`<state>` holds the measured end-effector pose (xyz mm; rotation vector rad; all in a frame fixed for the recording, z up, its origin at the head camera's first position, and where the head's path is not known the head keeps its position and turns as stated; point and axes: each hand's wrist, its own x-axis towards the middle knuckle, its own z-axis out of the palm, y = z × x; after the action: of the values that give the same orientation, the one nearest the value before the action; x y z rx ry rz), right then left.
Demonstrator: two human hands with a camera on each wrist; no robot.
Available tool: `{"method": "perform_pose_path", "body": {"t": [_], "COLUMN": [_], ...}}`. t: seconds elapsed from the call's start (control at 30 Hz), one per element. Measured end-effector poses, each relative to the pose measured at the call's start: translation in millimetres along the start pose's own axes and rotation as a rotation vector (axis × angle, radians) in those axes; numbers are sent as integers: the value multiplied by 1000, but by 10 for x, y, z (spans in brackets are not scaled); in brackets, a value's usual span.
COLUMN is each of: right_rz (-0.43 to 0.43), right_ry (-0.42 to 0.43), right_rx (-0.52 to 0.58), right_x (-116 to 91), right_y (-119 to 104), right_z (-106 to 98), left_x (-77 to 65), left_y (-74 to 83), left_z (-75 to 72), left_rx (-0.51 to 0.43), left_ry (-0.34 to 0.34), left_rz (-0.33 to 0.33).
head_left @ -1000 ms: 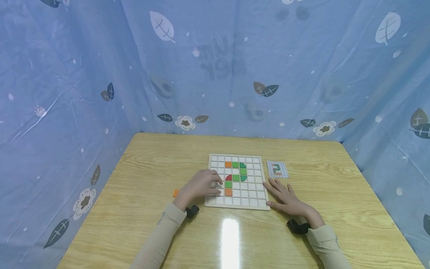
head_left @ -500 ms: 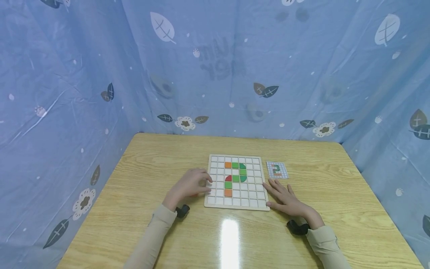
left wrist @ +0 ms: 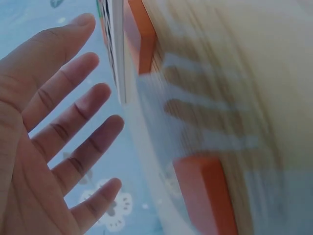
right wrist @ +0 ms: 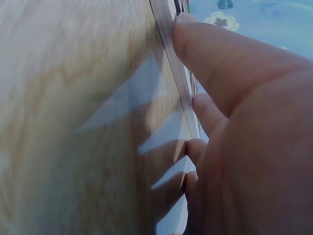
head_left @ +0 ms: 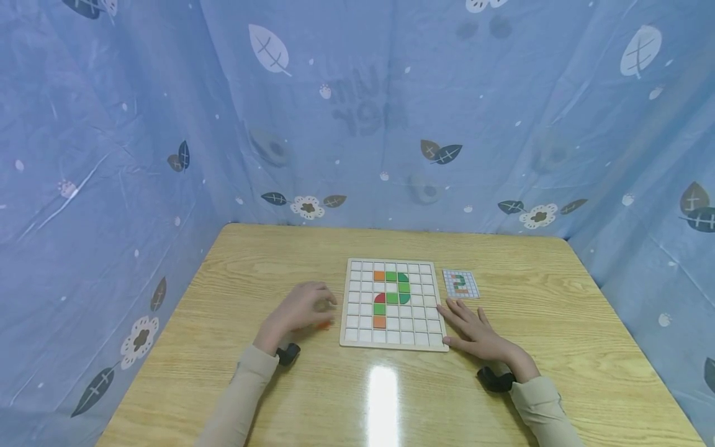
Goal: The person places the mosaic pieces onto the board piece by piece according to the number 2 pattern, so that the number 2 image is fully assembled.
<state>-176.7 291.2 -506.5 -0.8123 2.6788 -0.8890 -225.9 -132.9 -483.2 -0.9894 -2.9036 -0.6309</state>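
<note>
My left hand (head_left: pixel 296 308) hovers just left of a white grid board (head_left: pixel 393 348), fingers spread apart and holding nothing. In the left wrist view, two orange blocks (left wrist: pixel 205 196) lie on the table beside and below the fingers. One orange block (head_left: pixel 324 325) peeks out under the hand in the head view; the other is hidden there. On the board, orange, green and red tiles form a figure like a 2, including a red rounded tile (head_left: pixel 380 298) and a lower orange tile (head_left: pixel 380 322). My right hand (head_left: pixel 477 330) lies flat-fingered, fingertips at the board's right edge.
A small card (head_left: pixel 461 284) printed with a similar coloured figure on a grid lies right of the board. The wooden table (head_left: pixel 268 248) meets blue patterned curtains (head_left: pixel 357 124) at the back and sides. A bright reflection shows in front of the board.
My left hand has moved left from over the board to the bare table beside it, near the orange blocks. The right hand has stayed in place.
</note>
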Motion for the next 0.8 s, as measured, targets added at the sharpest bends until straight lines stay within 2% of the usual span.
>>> {"method": "perform_pose_path", "body": {"t": [0.3,0.6,0.8], "right_rz": [-5,1,1], "right_ry": [2,0,1], "right_rx": [3,-3,-11], "right_x": [1,2,2], "right_y": [-1,2,-1], "right_z": [2,6,4], "left_x": [-126,-247,-323], "left_y": [-92,-191,-253], "left_z": [-66,-107,-142], "left_rx": [6,-40,-34], "left_ry": [17,28,37], "left_rz": [-28,-60,-76]}}
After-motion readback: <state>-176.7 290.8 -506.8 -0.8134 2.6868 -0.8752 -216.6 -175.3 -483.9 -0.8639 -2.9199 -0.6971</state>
